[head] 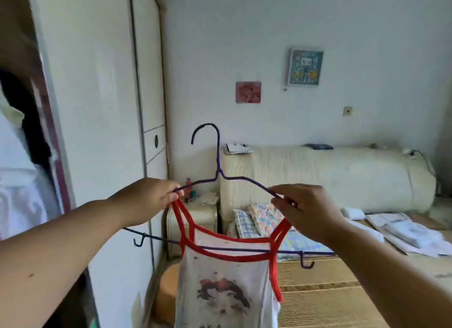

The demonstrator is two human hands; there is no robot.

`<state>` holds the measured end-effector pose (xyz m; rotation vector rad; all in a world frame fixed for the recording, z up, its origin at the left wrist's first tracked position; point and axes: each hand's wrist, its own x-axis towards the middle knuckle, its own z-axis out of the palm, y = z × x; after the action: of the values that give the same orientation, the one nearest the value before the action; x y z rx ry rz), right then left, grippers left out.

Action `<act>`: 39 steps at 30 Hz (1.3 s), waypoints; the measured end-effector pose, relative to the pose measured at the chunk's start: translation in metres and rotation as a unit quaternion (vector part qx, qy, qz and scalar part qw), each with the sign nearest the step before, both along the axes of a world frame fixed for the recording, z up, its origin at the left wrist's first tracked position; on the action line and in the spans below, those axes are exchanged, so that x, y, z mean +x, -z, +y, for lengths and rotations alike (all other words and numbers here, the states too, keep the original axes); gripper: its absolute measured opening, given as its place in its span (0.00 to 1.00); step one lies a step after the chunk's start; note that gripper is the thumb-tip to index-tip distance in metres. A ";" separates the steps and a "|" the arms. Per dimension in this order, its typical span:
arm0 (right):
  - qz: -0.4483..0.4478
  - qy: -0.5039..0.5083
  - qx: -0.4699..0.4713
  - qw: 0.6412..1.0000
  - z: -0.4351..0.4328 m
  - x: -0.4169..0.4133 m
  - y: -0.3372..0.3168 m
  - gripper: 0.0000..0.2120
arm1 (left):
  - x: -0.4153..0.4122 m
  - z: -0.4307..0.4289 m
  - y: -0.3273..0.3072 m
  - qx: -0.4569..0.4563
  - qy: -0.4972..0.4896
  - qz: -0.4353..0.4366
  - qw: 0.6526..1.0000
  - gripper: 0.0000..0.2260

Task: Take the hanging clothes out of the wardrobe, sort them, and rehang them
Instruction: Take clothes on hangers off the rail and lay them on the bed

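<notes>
A purple wire hanger (218,166) is held up in front of me, hook upward. On it hangs a white sleeveless top with red trim (227,278) and a printed picture on the chest. My left hand (146,200) pinches the hanger's left shoulder together with the red strap. My right hand (305,212) pinches the right shoulder where the other strap sits. The open wardrobe (27,137) is at the far left, with pale clothes hanging inside its dark opening.
White sliding wardrobe doors (97,107) fill the left. A bed with a woven mat (330,293), a cream headboard (330,176), pillows and folded clothes (411,232) lies to the right. A small bedside cabinet (193,220) and an orange stool (166,293) stand between.
</notes>
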<state>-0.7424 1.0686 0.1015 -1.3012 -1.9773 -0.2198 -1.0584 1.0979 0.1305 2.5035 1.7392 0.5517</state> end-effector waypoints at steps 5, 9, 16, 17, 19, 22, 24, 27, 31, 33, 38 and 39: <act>-0.011 0.112 -0.048 0.992 -0.031 0.091 0.061 0.10 | 0.105 0.034 0.071 -0.038 0.093 -0.004 0.995 0.08; -0.007 0.191 -0.115 0.975 -0.064 0.151 0.113 0.08 | 0.185 0.039 0.126 -0.068 0.154 -0.026 0.985 0.06; 0.010 0.326 -0.267 0.907 -0.146 0.211 0.175 0.08 | 0.286 0.038 0.195 -0.165 0.297 0.003 0.941 0.09; 0.019 0.345 -0.290 0.892 -0.160 0.213 0.180 0.09 | 0.298 0.036 0.204 -0.174 0.314 0.012 0.933 0.08; 0.051 0.389 -0.319 0.863 -0.186 0.215 0.188 0.10 | 0.319 0.030 0.219 -0.183 0.347 0.017 0.920 0.06; 0.071 0.453 -0.343 0.820 -0.224 0.205 0.200 0.10 | 0.346 0.017 0.237 -0.179 0.418 0.040 0.890 0.05; 0.097 0.495 -0.348 0.790 -0.249 0.195 0.204 0.10 | 0.359 0.003 0.241 -0.182 0.465 0.056 0.865 0.07; 0.141 0.562 -0.344 0.739 -0.290 0.167 0.202 0.09 | 0.373 -0.022 0.241 -0.217 0.538 0.076 0.811 0.08; 0.213 0.624 -0.321 0.680 -0.344 0.120 0.197 0.09 | 0.385 -0.055 0.242 -0.260 0.613 0.088 0.741 0.09; 0.234 0.658 -0.311 0.645 -0.369 0.098 0.193 0.09 | 0.390 -0.076 0.243 -0.293 0.637 0.088 0.708 0.08; 0.270 0.727 -0.285 0.564 -0.427 0.051 0.186 0.09 | 0.396 -0.138 0.249 -0.314 0.689 0.128 0.641 0.08; 0.275 0.737 -0.284 0.548 -0.437 0.043 0.184 0.10 | 0.398 -0.151 0.251 -0.301 0.701 0.140 0.631 0.08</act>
<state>-0.6996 0.6315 -0.0830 -2.7166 0.0815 0.1018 -0.6608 0.9472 -0.1206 2.4431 -0.4137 -0.4910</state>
